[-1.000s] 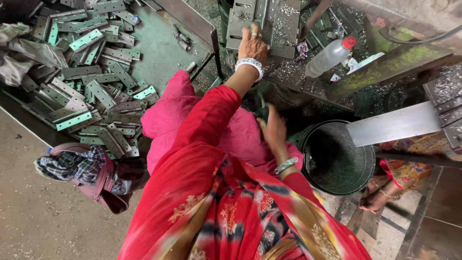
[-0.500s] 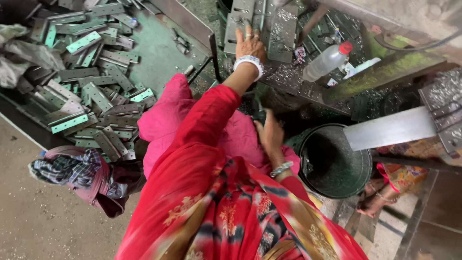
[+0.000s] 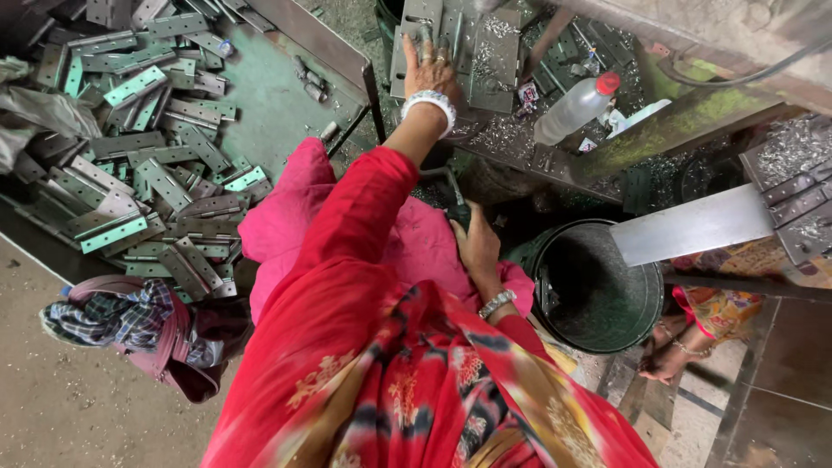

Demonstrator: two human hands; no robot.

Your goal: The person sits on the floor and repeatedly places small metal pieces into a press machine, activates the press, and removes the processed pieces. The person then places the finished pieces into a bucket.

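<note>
Hands apart: left hand flat on a metal plate, right hand gripping a dark lever.

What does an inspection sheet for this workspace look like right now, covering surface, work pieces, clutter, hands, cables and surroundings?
Surface: metal workbench strewn with metal shavings.
Job's things: flat metal plate under the left hand; dark lever handle at the right hand.
Clutter: plastic bottle with red cap lying on the bench; heap of metal hinges on a green tray.
Hands: left hand pressed flat on the plate, fingers spread; right hand around the handle, grip partly hidden.
Cables: one dark cable at upper right.
Surroundings: dark bucket; checked cloth bundle on the floor; another person's foot at lower right.
</note>
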